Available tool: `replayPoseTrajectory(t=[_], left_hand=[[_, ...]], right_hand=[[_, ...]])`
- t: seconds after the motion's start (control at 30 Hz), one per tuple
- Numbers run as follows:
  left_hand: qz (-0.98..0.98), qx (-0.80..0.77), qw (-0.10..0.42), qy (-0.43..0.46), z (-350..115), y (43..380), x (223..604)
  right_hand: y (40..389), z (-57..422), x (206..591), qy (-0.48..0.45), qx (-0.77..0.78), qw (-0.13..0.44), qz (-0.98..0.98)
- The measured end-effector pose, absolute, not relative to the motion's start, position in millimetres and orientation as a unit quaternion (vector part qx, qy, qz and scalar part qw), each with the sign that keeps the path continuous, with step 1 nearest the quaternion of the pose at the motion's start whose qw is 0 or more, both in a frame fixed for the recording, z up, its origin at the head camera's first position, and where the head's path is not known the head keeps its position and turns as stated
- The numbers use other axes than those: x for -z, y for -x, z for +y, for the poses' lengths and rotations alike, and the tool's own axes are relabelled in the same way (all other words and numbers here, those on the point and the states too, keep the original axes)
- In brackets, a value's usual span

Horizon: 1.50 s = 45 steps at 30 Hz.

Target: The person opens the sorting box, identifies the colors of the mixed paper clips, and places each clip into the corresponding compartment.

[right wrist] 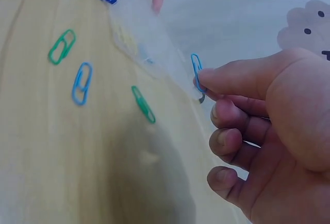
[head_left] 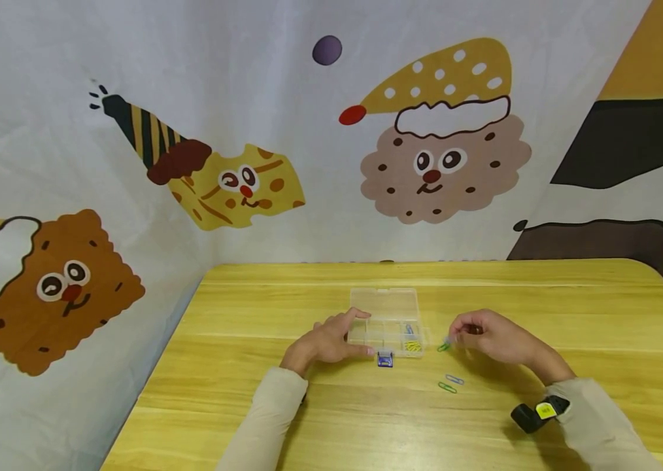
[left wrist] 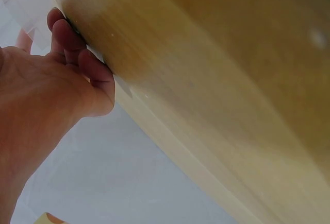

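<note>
A clear plastic compartment box point(head_left: 367, 340) lies with its lid point(head_left: 383, 304) raised. My left hand point(head_left: 331, 339) grips its left side, thumb along the front and index finger near the hinge. Yellow paper clips point(head_left: 412, 345) fill the front-right compartment, with something blue point(head_left: 408, 329) in the one behind. To the box's right, my right hand point(head_left: 499, 337) pinches a blue paper clip point(right wrist: 196, 67) between thumb and index finger, above the table. Under that hand lies a green paper clip point(right wrist: 143, 104); nearer me are another green paper clip point(head_left: 447, 387) and a blue paper clip point(head_left: 454, 379).
A blue latch point(head_left: 385, 360) sticks out from the box's front edge. The wooden table point(head_left: 249, 314) meets a printed cartoon cloth point(head_left: 261, 85) at the back and left. A black strap device point(head_left: 534, 415) is on the right wrist.
</note>
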<state>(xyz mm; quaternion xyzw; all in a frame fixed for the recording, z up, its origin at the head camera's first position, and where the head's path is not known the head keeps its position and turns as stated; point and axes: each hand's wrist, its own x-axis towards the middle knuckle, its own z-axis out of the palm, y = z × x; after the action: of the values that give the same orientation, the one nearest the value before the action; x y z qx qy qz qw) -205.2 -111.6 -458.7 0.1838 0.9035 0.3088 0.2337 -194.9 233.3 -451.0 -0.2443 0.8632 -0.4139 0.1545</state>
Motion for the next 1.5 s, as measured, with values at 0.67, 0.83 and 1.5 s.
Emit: replayPoseTrajectory(t=[0.67, 0.83, 1.5], left_hand=[[0.902, -0.314, 0.232, -0.182, -112, 205, 459], [0.903, -0.314, 0.232, -0.182, -112, 205, 459], [0.903, -0.312, 0.231, -0.184, -112, 206, 460]], right_hand=[[208, 203, 435, 0.254, 0.416, 0.103, 0.867], [211, 194, 435, 0.256, 0.423, 0.094, 0.864], [222, 179, 448, 0.241, 0.429, 0.085, 0.867]])
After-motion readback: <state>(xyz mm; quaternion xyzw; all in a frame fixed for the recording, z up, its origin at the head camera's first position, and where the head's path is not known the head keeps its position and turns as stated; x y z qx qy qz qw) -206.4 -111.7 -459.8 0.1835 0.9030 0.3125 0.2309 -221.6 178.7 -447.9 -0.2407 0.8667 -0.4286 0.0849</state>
